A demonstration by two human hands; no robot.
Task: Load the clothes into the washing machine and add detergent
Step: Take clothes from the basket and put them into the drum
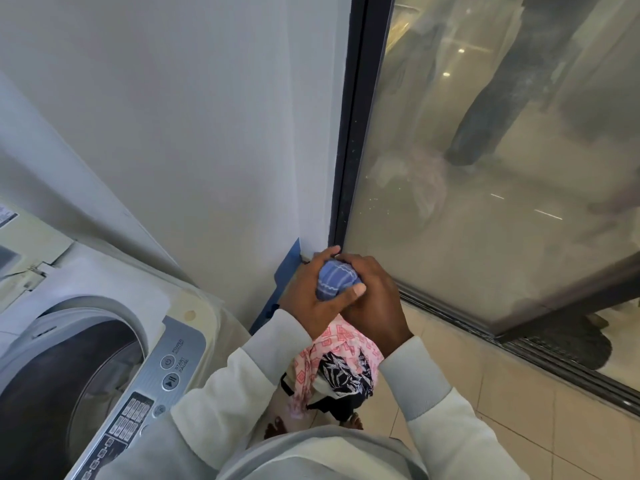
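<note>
Head view.
- Left hand [308,301]: fingers curled round a blue striped cloth [337,279], thumb laid across its front. Pale sleeve [242,372] on the arm.
- Right hand [375,299]: closed over the same cloth from the other side, touching the left hand. Both hands are together, clamped on the one item.
- Blue striped cloth: balled up tight, white stripes on it, held in the air between the hands, to the right of the machine and above the clothes pile.
- Washing machine [194,317]: top-loading, at lower left. Its drum [69,382] is uncovered and dark inside; contents cannot be told.
- Control panel [166,370]: grey, along the machine's near edge, with power and start/pause buttons.
- Pink-and-white patterned cloth [334,344]: below the hands, on the pile.
- Black-and-white patterned cloth [343,372]: just beside and under the pink one.
- Tiled floor [502,410]: beige, under the pile.
- Glass door [485,202]: dark-framed, on the right.
- White wall [173,98]: behind the machine, with a blue panel [289,268] leaning at its corner.
</note>
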